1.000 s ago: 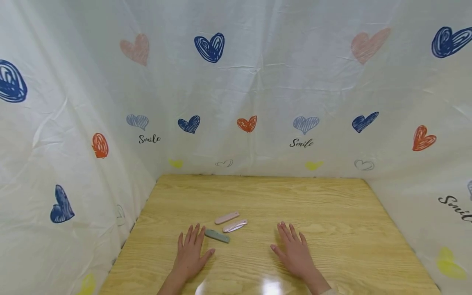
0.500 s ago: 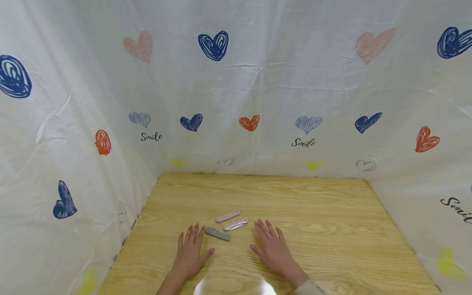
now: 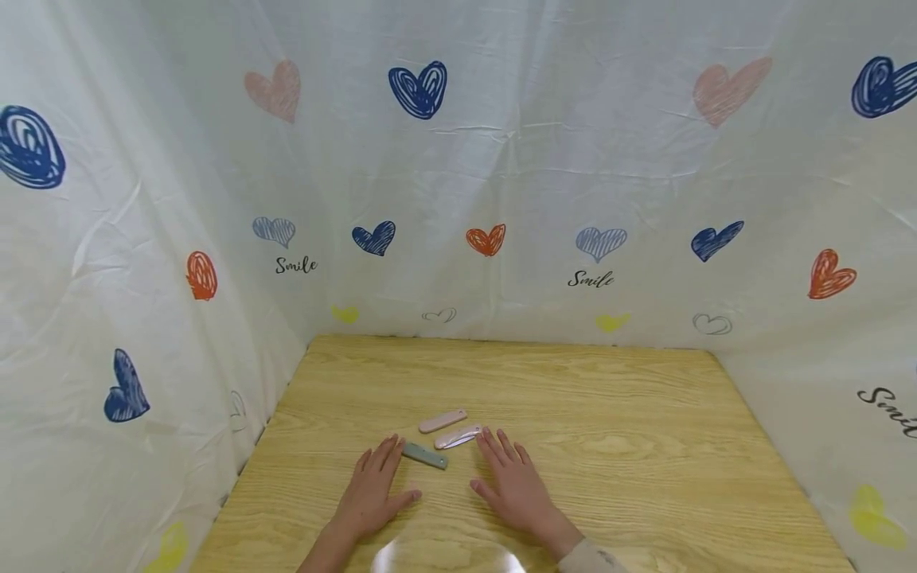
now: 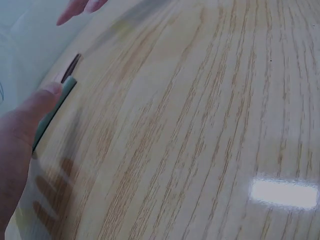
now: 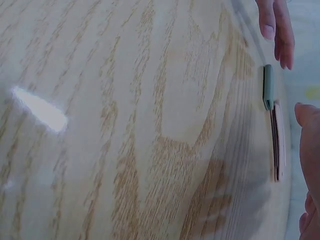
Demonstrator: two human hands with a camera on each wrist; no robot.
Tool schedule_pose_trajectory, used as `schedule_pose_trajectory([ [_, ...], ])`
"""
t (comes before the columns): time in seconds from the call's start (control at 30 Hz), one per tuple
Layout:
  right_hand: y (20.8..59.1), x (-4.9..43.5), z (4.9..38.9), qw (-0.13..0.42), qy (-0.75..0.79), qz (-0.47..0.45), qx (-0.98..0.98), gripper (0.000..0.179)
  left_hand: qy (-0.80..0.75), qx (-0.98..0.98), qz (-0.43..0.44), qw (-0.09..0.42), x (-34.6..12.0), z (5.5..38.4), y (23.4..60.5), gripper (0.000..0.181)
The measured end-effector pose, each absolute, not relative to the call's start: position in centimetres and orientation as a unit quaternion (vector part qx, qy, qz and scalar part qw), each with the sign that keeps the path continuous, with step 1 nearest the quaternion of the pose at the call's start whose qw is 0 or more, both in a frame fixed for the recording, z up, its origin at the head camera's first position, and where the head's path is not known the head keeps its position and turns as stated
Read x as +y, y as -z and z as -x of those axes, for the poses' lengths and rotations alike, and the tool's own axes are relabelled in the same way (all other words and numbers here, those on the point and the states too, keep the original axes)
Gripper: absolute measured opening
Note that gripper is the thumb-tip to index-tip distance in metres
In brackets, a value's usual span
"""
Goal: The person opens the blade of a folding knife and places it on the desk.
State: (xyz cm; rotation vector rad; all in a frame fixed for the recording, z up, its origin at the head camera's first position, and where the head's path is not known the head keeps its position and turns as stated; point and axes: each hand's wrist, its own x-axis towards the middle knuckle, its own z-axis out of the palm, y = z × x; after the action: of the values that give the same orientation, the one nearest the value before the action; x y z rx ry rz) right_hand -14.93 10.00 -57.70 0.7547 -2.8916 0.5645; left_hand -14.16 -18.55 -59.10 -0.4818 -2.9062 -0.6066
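Three slim folding knives lie close together on the wood-grain table. A green folding knife is nearest the person. Behind it is a pink folding knife with a silvery blade edge along its front side, and a second pink folding knife lies farthest back. My left hand has its fingers extended, fingertips right at the green knife's left end. Fingers also straight, my right hand reaches the right end of the nearer pink knife. Neither hand grips anything. In the right wrist view the green knife shows edge-on.
A white curtain printed with hearts and "Smile" hangs behind the table and along both sides. Light reflects off the tabletop near its front.
My right hand has moved left across the table to the nearer pink knife. My left hand has shifted only slightly, its fingers drawing closer together. The knives stay in place.
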Motion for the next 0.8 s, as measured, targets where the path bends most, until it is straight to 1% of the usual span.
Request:
schedule_pose_trajectory([
  [0.13, 58.1, 9.5, 15.1, 0.048, -0.176, -0.272, -0.945, 0.069, 0.218, -0.957, 0.183, 0.062, -18.7, 14.6, 59.2, 0.088],
  [0.27, 58.2, 8.7, 15.2, 0.035, -0.179, -0.293, -0.939, 0.068, 0.227, -0.954, 0.186, 0.058, -18.7, 15.1, 59.4, 0.090],
  [0.47, 58.4, 7.4, 15.2, 0.025, -0.157, -0.322, -0.933, 0.063, 0.260, -0.951, 0.168, 0.016, -18.5, 15.8, 59.7, 0.096],
  [0.6, 58.6, 7.0, 14.9, 0.000, -0.149, -0.336, -0.930, 0.061, 0.263, -0.951, 0.163, -0.010, -18.5, 15.6, 60.1, 0.095],
  [0.7, 58.6, 6.8, 14.6, -0.017, -0.148, -0.337, -0.930, 0.062, 0.256, -0.952, 0.169, -0.011, -18.3, 15.3, 60.3, 0.093],
  [0.8, 58.7, 6.8, 14.6, -0.009, -0.142, -0.338, -0.930, 0.061, 0.242, -0.953, 0.183, 0.001, -18.1, 15.2, 60.4, 0.091],
])
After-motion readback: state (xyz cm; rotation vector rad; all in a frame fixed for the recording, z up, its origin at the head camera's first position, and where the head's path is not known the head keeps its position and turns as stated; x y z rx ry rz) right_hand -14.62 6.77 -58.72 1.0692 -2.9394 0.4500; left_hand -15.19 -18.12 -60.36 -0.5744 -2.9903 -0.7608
